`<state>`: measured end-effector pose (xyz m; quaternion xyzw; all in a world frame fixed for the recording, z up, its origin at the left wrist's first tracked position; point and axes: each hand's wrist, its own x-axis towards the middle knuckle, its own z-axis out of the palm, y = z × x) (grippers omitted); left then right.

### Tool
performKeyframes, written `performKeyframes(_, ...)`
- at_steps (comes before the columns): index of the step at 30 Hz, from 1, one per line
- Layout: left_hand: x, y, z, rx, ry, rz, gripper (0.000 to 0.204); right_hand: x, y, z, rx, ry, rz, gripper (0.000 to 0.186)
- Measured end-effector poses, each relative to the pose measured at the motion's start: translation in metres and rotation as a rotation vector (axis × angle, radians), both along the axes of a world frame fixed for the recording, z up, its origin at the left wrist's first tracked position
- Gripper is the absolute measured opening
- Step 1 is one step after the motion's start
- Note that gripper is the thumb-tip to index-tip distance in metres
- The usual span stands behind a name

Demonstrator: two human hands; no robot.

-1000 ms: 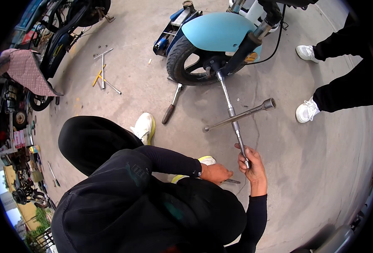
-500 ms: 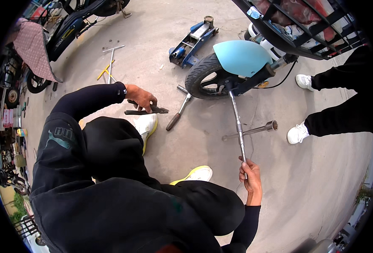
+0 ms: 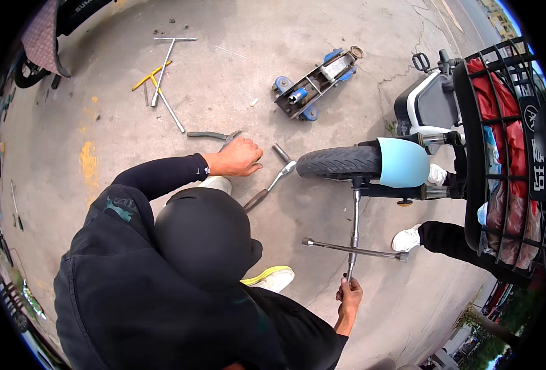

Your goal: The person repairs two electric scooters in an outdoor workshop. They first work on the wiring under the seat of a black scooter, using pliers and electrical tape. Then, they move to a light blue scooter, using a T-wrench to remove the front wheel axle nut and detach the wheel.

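My left hand point(image 3: 236, 159) hovers by the pliers point(image 3: 208, 135) on the ground, its thumb apart and other fingers bent, partly covering them. My right hand point(image 3: 349, 296) grips the end of a long silver bar point(image 3: 355, 213), which reaches the front axle of a scooter with a tyre point(image 3: 333, 161) and pale blue fender point(image 3: 402, 161). A cross wrench arm point(image 3: 328, 246) crosses that bar. A ratchet wrench point(image 3: 273, 185) with a dark handle lies left of the tyre.
Behind are a blue jack point(image 3: 316, 83), T-handle wrenches point(image 3: 170, 86) and a yellow one point(image 3: 143, 79). A basket point(image 3: 501, 160) of bags sits on the scooter at right. Someone's white shoe point(image 3: 405, 238) stands beside it. Another bike point(image 3: 45, 43) is at upper left.
My left hand has moved up and right from where it held the pliers, which now lie on the ground. My right hand still grips the bar. The view has turned, revealing more basket.
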<state>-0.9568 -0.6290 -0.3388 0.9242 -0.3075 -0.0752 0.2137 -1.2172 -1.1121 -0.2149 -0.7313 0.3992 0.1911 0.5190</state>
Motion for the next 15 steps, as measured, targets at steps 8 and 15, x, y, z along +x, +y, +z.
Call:
performKeyframes(8, -0.019, -0.089, -0.065, -0.002, 0.397, 0.106, 0.045, -0.002, 0.043, -0.004, -0.482, -0.059, 0.239, 0.03)
performKeyframes(15, -0.035, -0.059, -0.065, -0.198, 0.566, 0.342, 0.034, 0.012, 0.039, 0.018, -0.671, -0.029, 0.12, 0.034)
